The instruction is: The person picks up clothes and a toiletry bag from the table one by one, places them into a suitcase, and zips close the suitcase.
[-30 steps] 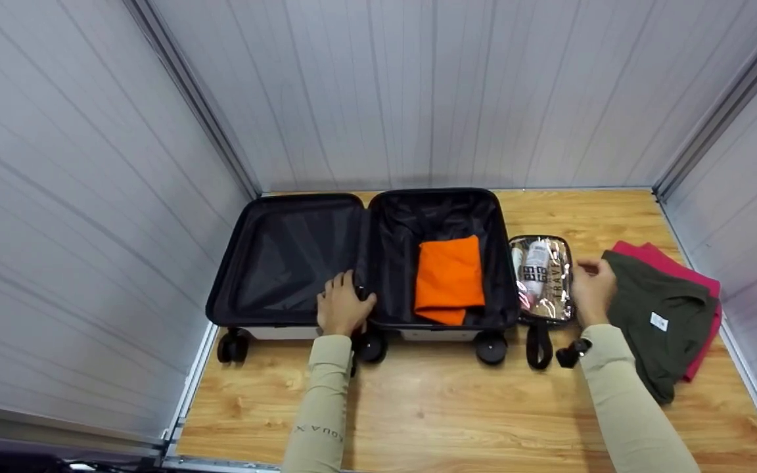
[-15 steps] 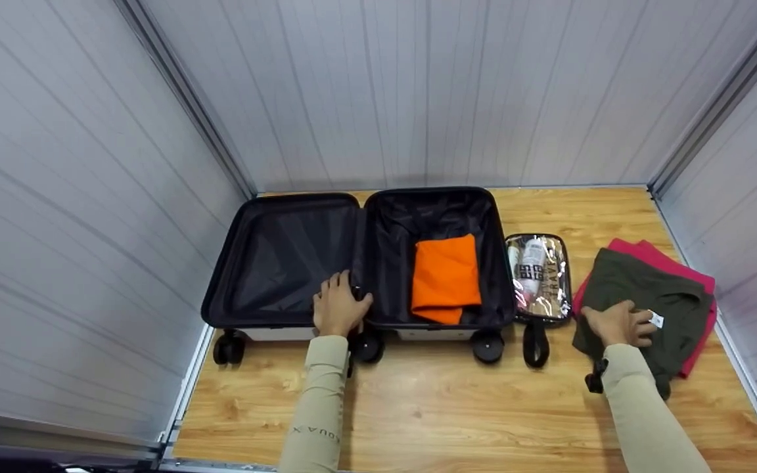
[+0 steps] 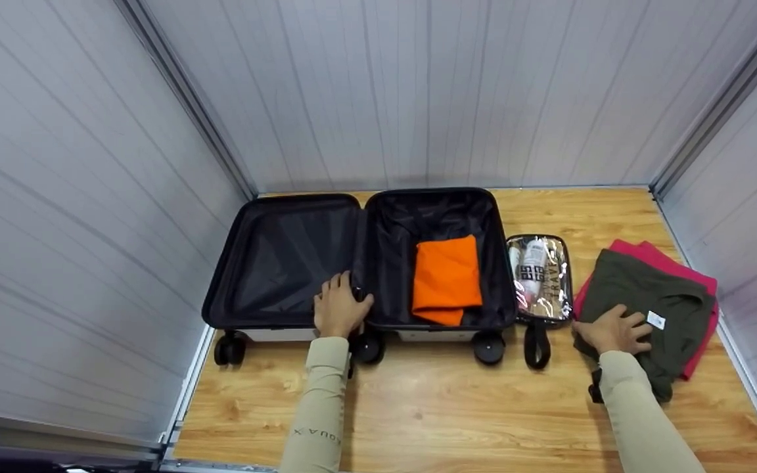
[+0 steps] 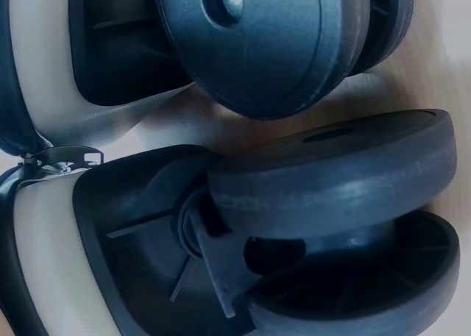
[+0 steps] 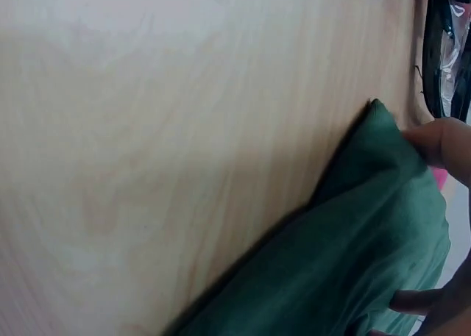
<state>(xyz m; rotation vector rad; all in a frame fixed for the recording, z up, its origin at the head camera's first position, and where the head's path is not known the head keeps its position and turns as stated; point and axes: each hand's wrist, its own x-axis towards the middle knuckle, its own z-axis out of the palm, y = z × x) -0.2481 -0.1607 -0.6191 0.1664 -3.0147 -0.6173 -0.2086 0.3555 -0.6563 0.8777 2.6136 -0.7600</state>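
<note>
An unfolded suitcase with a black lining lies on the floor in the head view. My left hand rests on its front edge by the hinge, fingers loosely extended. The left wrist view shows black caster wheels below that hand. In the right half of the case is a folded orange garment. My right hand, fingers spread, lies on a dark green garment with a white tag. Its thumb touches the garment's edge in the right wrist view. A pink-red garment peeks out underneath.
Between the suitcase and the clothes lies a clear travel pouch with bottles inside and a black strap. Pale panel walls enclose the wooden floor at the back and both sides.
My right hand has left the side of the pouch and moved right and toward me onto the green garment, then slid slightly closer. My left hand has stayed on the suitcase edge.
</note>
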